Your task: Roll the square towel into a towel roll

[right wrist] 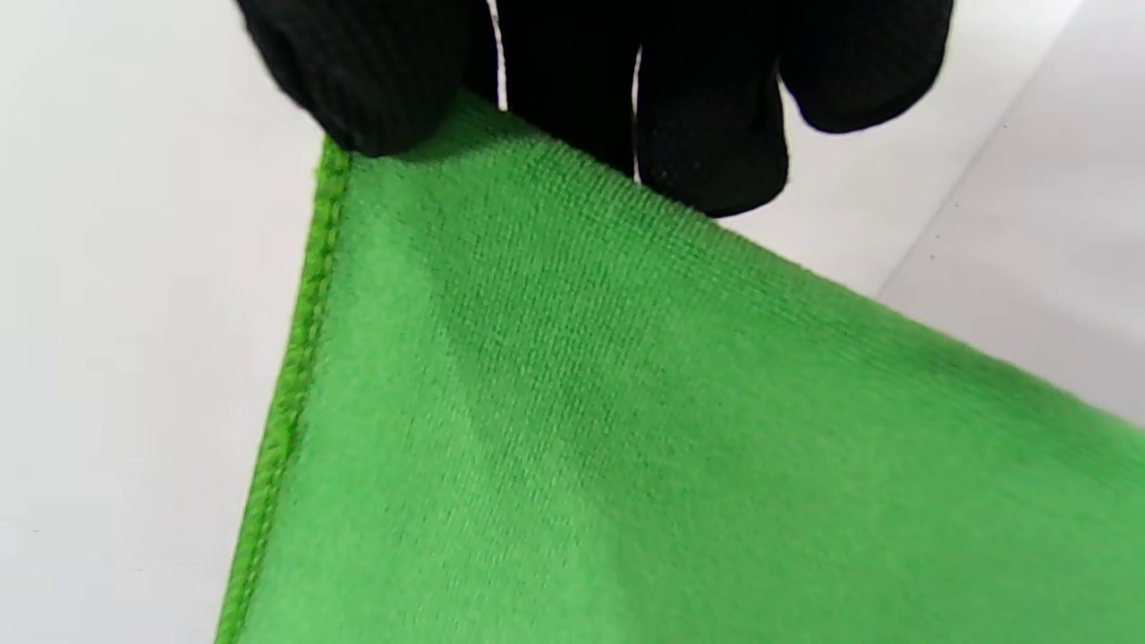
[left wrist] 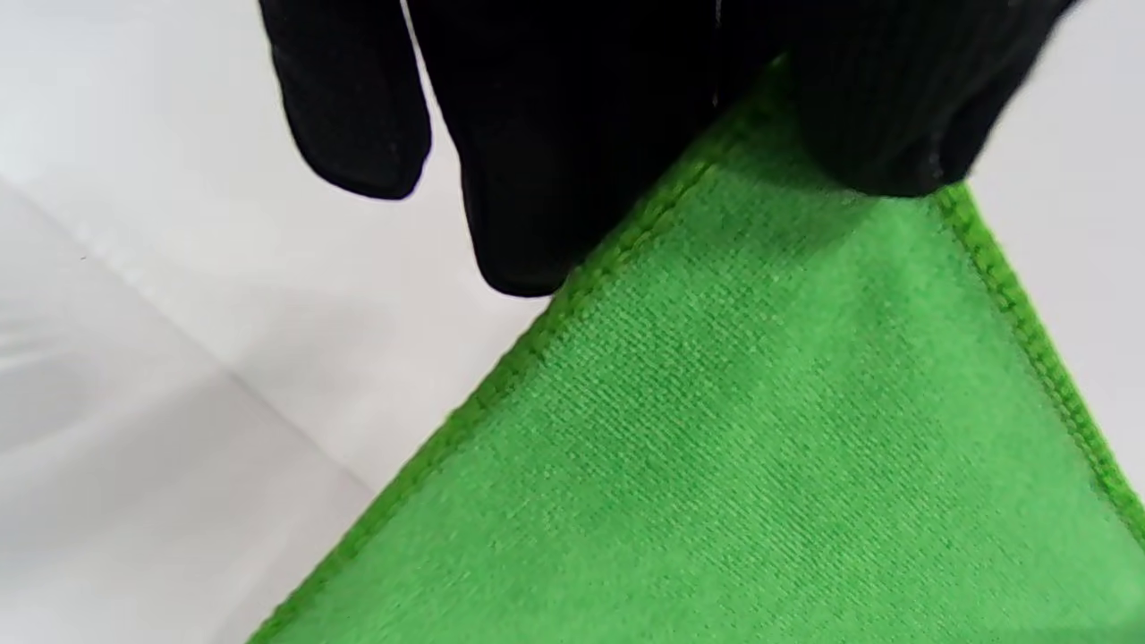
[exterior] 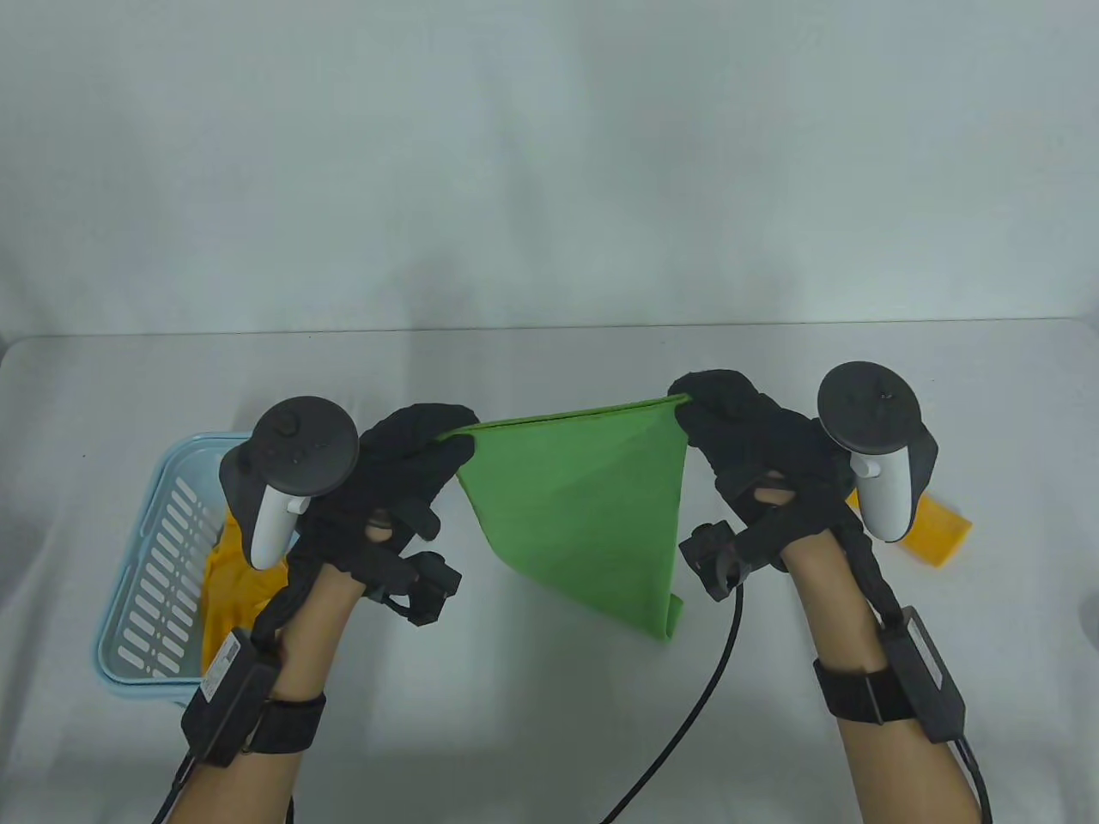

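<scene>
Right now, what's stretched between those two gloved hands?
A green towel. The left hand and right hand each pinch a top corner, so it hangs as a triangle between them, clearest in the table view.

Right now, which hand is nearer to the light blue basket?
Left. The left hand, pinching a corner of the green towel, hangs just right of the light blue basket. The right hand pinches the opposite corner, across the towel, far from it.

Green towel (exterior: 592, 506) between left hand (exterior: 403, 481) and right hand (exterior: 755, 455).
</scene>
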Demonstrator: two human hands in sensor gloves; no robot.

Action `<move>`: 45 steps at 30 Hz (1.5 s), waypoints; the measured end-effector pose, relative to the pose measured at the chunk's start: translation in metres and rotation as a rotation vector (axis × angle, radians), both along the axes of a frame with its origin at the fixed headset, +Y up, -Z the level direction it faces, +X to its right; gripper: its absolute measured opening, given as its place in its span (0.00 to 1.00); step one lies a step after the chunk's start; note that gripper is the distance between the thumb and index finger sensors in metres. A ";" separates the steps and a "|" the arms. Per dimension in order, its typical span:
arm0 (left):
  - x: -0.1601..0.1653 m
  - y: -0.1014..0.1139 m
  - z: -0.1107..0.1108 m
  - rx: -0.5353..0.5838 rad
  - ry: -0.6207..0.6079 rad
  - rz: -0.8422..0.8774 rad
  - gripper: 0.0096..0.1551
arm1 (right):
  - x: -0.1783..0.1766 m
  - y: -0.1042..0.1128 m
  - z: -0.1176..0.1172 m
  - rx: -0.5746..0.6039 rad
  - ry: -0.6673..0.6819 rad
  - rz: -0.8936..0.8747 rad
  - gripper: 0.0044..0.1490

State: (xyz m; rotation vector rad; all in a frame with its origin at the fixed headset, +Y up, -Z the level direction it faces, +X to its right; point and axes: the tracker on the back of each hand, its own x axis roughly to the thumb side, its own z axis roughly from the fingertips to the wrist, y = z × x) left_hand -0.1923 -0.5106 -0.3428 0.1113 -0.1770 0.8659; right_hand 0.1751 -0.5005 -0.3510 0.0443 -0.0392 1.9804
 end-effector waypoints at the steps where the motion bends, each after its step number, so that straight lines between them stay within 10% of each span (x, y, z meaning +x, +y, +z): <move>1: 0.000 0.006 0.001 0.007 -0.001 0.008 0.23 | 0.000 0.005 0.002 0.008 -0.001 -0.007 0.24; 19: 0.003 0.090 0.033 0.200 -0.132 0.044 0.23 | 0.007 0.074 0.031 0.135 0.051 -0.097 0.24; 30: 0.020 0.014 -0.079 -0.165 0.042 -0.053 0.22 | 0.007 -0.002 -0.074 -0.126 -0.170 0.022 0.23; 37: 0.034 0.070 -0.073 0.038 0.050 -0.107 0.23 | 0.020 0.052 -0.078 0.040 -0.155 -0.037 0.23; 45: 0.043 -0.012 -0.080 -0.048 0.107 -0.211 0.23 | 0.024 -0.027 -0.083 -0.089 -0.157 0.074 0.23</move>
